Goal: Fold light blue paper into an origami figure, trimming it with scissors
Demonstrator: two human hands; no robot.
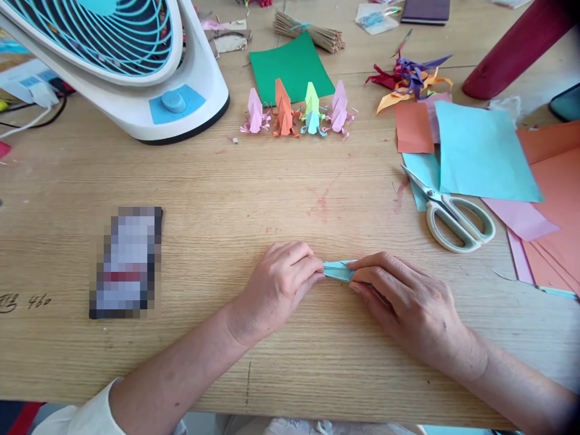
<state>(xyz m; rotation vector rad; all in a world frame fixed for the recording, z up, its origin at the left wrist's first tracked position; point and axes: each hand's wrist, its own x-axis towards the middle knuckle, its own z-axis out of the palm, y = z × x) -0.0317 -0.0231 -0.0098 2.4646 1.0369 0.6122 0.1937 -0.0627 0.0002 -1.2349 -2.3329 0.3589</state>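
Observation:
A narrow folded piece of light blue paper (pixel 339 270) lies on the wooden table (pixel 254 193) near its front edge. My left hand (pixel 278 284) pinches its left end with curled fingers. My right hand (pixel 403 302) presses and grips its right end, fingers closed together over it. Most of the paper is hidden under my fingers.
Several small folded paper figures (pixel 296 110) stand in a row before a green sheet (pixel 290 66). Scissors (pixel 453 214) lie on blue, orange and pink sheets (pixel 484 151) at the right. A white fan (pixel 136 60) is at the far left, a dark flat object (pixel 129 261) at the left.

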